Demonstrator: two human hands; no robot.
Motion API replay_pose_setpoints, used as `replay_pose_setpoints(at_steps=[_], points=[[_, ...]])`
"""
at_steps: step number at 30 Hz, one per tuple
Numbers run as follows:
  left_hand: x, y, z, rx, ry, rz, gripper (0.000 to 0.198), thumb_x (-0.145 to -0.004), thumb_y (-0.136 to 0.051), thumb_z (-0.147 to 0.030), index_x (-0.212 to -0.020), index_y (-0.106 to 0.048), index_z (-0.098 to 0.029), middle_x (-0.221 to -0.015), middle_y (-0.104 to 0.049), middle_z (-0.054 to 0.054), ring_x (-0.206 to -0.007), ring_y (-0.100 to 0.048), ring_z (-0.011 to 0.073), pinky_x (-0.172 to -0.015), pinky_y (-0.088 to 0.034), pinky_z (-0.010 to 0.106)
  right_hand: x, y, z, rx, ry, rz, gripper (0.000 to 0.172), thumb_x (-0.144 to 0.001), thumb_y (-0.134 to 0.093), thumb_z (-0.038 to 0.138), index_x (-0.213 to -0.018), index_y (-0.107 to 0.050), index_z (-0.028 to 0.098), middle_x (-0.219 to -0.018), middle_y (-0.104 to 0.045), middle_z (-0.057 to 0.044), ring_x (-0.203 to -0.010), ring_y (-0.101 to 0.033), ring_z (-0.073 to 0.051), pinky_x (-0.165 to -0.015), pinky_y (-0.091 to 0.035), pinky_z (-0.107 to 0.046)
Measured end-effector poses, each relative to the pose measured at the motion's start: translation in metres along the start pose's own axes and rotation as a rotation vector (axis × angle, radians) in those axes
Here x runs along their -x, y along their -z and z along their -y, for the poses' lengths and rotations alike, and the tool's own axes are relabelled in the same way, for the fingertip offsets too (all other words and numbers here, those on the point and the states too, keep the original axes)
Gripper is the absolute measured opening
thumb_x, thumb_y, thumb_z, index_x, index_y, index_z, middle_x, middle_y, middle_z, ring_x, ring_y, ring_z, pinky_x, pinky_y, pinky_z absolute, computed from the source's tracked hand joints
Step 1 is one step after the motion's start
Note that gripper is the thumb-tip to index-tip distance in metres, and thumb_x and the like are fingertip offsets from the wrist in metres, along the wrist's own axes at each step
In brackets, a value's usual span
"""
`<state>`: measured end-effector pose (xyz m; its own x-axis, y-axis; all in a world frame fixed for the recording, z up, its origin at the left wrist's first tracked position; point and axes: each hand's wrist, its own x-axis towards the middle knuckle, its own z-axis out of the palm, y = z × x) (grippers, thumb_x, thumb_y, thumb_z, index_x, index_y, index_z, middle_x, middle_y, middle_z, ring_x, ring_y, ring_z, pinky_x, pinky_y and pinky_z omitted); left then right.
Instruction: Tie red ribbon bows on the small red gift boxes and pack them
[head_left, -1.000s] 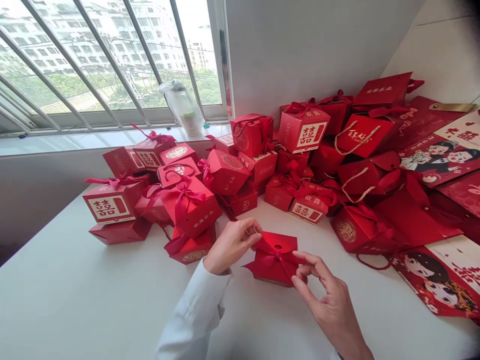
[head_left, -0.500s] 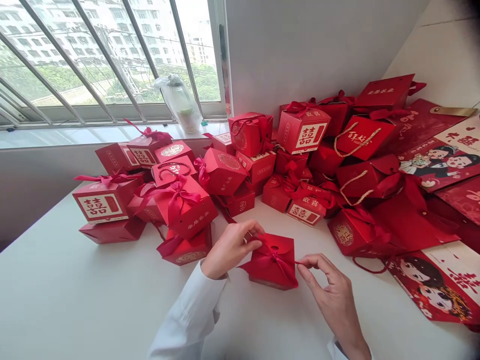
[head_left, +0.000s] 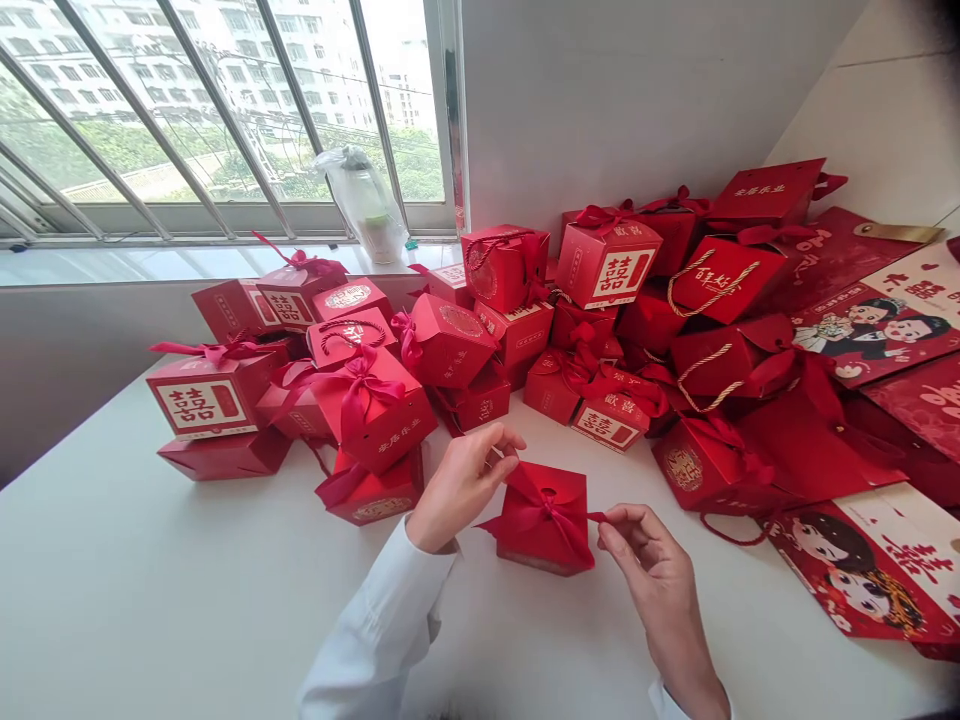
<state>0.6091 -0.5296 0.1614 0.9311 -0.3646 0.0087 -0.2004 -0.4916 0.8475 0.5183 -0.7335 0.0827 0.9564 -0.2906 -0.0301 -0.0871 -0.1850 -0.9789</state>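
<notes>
In front of me on the white table stands a small red gift box [head_left: 517, 545], with a dark red satin ribbon [head_left: 551, 510] tied in a bow on its lid. My left hand [head_left: 469, 485] is at the box's upper left corner, thumb and fingers pinching one loop of the ribbon. On the other side, my right hand [head_left: 656, 570] pinches a ribbon end between thumb and forefinger, just off the box's right edge. The ribbon runs between both hands across the lid. A ribbon tail points out at the box's left side.
A heap of red gift boxes [head_left: 450, 340] lines the back of the white table [head_left: 187, 600]. At right lie red paper bags [head_left: 847, 570] with cartoon figures. A plastic-wrapped cup [head_left: 367, 205] stands on the sill by the barred window [head_left: 225, 110].
Both hands have drawn slightly further from the bow, the left one up and the right one sideways. More ribbon shows at each hand. The view has shifted a little.
</notes>
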Motion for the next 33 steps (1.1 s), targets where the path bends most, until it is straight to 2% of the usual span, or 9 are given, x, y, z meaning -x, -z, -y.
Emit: replay_pose_setpoints(at_steps=[3,7,12,17,21,25,27,29,33], points=[[0.000,0.001,-0.001,0.019,0.004,-0.019,0.018,-0.085,-0.048,-0.030,-0.091,-0.059,-0.017,-0.076,-0.059,0.001,-0.065,-0.052,0.0105,-0.056,-0.039,0.019,0.003,0.000,0.002,0.030,0.014,-0.073,0.029,-0.079,-0.061,0.045,-0.097,-0.055,0.022,-0.087,-0.062,-0.004,-0.080,-0.060,-0.019,-0.075,-0.049,-0.032],[0.002,0.002,-0.001,0.020,-0.002,-0.027,0.021,-0.087,-0.047,-0.033,-0.096,-0.058,-0.017,-0.081,-0.059,0.001,-0.067,-0.053,0.0109,-0.058,-0.041,0.019,0.005,-0.001,0.010,0.141,0.130,-0.131,0.034,-0.080,-0.061,0.045,-0.106,-0.054,0.024,-0.098,-0.061,-0.005,-0.087,-0.059,-0.020,-0.077,-0.048,-0.031],[0.008,0.007,0.003,-0.107,0.005,0.139,0.040,-0.079,-0.059,-0.043,-0.112,-0.055,-0.021,-0.102,-0.059,0.005,-0.073,-0.053,0.0134,-0.063,-0.045,0.023,0.006,-0.002,0.018,0.309,0.256,-0.028,0.019,-0.084,-0.056,0.041,-0.093,-0.061,0.025,-0.092,-0.062,-0.004,-0.081,-0.058,-0.019,-0.070,-0.047,-0.028],[0.010,0.011,0.002,-0.182,-0.033,0.191,0.028,-0.080,-0.060,-0.033,-0.104,-0.060,-0.021,-0.096,-0.062,0.005,-0.078,-0.054,0.0160,-0.070,-0.045,0.026,0.004,0.000,0.018,0.237,0.206,-0.032,0.020,-0.084,-0.056,0.041,-0.078,-0.062,0.023,-0.078,-0.061,-0.002,-0.072,-0.057,-0.018,-0.067,-0.046,-0.026],[0.007,0.006,-0.004,-0.212,-0.155,0.165,0.032,-0.080,-0.062,-0.042,-0.105,-0.062,-0.022,-0.103,-0.059,0.006,-0.092,-0.053,0.0197,-0.081,-0.043,0.030,0.000,-0.004,0.012,0.068,0.118,0.051,0.024,-0.083,-0.056,0.042,-0.073,-0.059,0.021,-0.071,-0.057,-0.001,-0.067,-0.054,-0.016,-0.063,-0.046,-0.024],[0.003,-0.007,-0.007,-0.240,-0.261,0.275,0.022,-0.075,-0.070,-0.032,-0.094,-0.066,-0.022,-0.096,-0.059,0.004,-0.097,-0.049,0.0202,-0.083,-0.041,0.027,-0.002,-0.009,0.009,-0.060,0.062,0.084,0.026,-0.083,-0.056,0.043,-0.071,-0.057,0.020,-0.067,-0.053,0.001,-0.063,-0.051,-0.014,-0.056,-0.042,-0.022],[0.001,-0.012,-0.004,-0.272,-0.263,0.325,0.016,-0.074,-0.072,-0.025,-0.088,-0.066,-0.021,-0.089,-0.060,0.003,-0.094,-0.049,0.0199,-0.078,-0.041,0.026,-0.003,-0.005,0.011,-0.093,0.070,0.003,0.026,-0.083,-0.057,0.042,-0.070,-0.056,0.020,-0.066,-0.053,0.001,-0.064,-0.050,-0.014,-0.058,-0.042,-0.023],[-0.001,-0.014,0.000,-0.284,-0.259,0.342,0.014,-0.074,-0.071,-0.023,-0.087,-0.065,-0.020,-0.085,-0.059,0.003,-0.092,-0.048,0.0202,-0.076,-0.040,0.026,-0.007,0.006,0.013,-0.151,0.102,-0.162,0.025,-0.083,-0.058,0.041,-0.070,-0.056,0.020,-0.067,-0.053,0.001,-0.065,-0.051,-0.014,-0.061,-0.042,-0.024],[-0.001,-0.012,0.004,-0.261,-0.259,0.350,0.014,-0.076,-0.069,-0.027,-0.087,-0.064,-0.020,-0.085,-0.060,0.003,-0.093,-0.048,0.0208,-0.076,-0.040,0.027,-0.018,0.049,0.019,-0.429,0.116,-0.496,0.015,-0.076,-0.064,0.033,-0.073,-0.057,0.020,-0.069,-0.055,0.002,-0.063,-0.053,-0.013,-0.065,-0.046,-0.027]])
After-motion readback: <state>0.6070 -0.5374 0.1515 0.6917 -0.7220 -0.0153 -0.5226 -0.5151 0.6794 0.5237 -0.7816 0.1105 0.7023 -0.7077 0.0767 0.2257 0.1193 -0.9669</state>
